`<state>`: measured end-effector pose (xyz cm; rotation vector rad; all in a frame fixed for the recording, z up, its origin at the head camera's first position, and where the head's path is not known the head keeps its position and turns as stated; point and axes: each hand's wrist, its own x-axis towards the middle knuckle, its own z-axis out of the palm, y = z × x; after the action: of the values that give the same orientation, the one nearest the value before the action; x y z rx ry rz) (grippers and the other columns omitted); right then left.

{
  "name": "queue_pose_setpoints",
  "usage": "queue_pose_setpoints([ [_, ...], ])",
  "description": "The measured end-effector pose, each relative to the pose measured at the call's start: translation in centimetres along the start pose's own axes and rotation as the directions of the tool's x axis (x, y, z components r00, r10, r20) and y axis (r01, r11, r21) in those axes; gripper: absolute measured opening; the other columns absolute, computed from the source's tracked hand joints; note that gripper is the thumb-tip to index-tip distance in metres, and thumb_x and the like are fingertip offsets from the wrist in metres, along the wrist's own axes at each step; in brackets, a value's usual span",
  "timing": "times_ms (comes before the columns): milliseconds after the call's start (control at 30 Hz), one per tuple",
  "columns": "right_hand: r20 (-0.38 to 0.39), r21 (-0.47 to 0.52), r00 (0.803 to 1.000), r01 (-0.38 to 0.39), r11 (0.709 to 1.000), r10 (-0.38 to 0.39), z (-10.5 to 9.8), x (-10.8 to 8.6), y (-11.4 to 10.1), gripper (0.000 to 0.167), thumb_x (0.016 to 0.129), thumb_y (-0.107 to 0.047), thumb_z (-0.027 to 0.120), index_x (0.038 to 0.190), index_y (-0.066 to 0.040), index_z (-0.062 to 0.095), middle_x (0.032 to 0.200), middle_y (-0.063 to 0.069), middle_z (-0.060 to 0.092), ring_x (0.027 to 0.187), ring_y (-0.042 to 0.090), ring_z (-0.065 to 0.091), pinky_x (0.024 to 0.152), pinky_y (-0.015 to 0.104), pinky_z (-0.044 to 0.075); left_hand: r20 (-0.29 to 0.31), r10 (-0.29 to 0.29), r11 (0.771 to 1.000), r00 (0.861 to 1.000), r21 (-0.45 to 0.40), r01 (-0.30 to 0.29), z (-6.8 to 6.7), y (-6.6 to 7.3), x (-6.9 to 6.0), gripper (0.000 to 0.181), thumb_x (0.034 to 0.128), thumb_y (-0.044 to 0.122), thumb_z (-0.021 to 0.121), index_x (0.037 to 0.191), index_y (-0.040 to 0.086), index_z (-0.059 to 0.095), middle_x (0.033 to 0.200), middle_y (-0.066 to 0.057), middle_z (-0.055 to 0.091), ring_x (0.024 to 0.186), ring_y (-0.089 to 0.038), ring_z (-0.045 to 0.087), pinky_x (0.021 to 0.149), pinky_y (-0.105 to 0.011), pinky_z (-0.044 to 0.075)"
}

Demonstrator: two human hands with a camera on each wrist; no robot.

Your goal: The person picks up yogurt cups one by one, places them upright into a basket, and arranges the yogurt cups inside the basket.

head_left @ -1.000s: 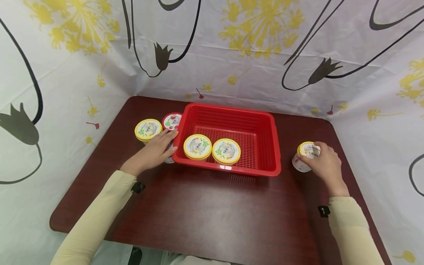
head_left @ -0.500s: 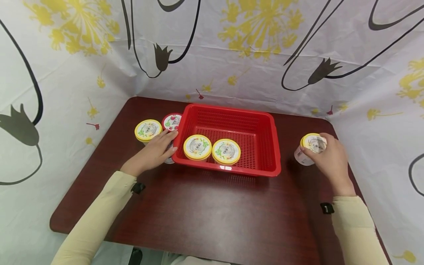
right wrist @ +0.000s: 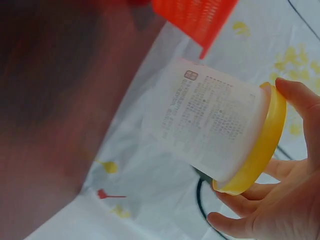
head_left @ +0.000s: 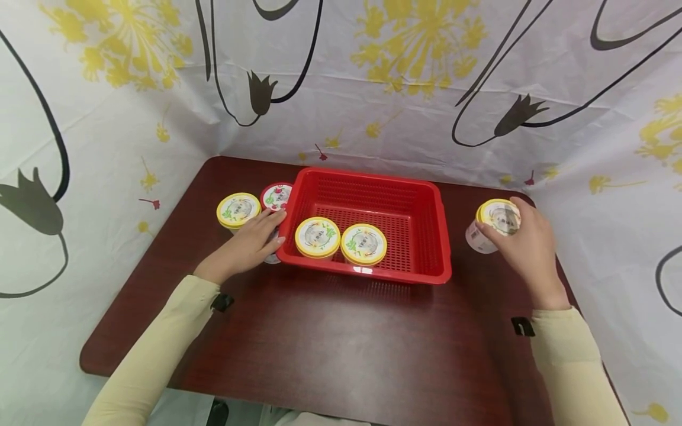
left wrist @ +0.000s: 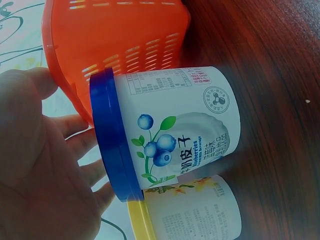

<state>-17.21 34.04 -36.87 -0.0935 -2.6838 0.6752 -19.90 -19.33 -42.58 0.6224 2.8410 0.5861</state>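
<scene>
My right hand point(head_left: 534, 254) grips a yogurt cup point(head_left: 479, 239) by its yellow lid, thumb on one side and fingers on the other. The cup is held above the table, right of the red plastic basket point(head_left: 444, 236). My left hand point(head_left: 242, 245) lies with extended fingers over a blue-lidded blueberry yogurt cup point(left wrist: 175, 125), at the basket's left rim. From the head view that cup is mostly hidden under the hand. Inside the basket's front left part stand two yellow-lidded cups point(head_left: 317, 236).
Left of the basket stand another yellow-lidded cup point(head_left: 238, 210) and a red-lidded cup point(head_left: 276, 195), both close to my left hand. The dark wooden table point(head_left: 341, 349) meets a patterned white cloth point(head_left: 330, 130) at the back and sides.
My right hand has raised the yellow-lidded yogurt cup and carried it farther back, shifting slightly right and then left. The left hand and basket have stayed in place.
</scene>
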Motion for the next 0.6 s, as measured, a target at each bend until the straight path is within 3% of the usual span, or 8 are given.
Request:
queue_pose_setpoints([
  [367,-0.116,0.037,0.987,0.118,0.992,-0.113,0.0,1.3,-3.8,0.071,0.078,-0.028,0.082,0.137,-0.001,0.053,0.132,0.027,0.058,0.119,0.048,0.051,0.098,0.062,0.036,0.016,0.006,1.000,1.000,0.011,-0.006,0.0,0.1,0.2,0.074,0.0997,0.049,0.048,0.160,0.020,0.016,0.167,-0.004,0.020,0.157,-0.030,0.009,0.125,-0.056,0.020],
  [600,-0.094,0.052,0.987,0.133,0.990,-0.128,1.1,1.8,-5.6,0.071,0.079,-0.030,0.080,0.138,-0.003,0.051,0.136,0.026,0.055,0.124,0.045,0.048,0.104,0.064,0.033,0.016,-0.002,1.000,1.000,0.010,0.002,-0.1,0.1,0.1,0.075,0.0993,0.049,0.049,0.160,0.021,0.015,0.167,-0.004,0.020,0.156,-0.031,0.009,0.124,-0.058,0.022],
])
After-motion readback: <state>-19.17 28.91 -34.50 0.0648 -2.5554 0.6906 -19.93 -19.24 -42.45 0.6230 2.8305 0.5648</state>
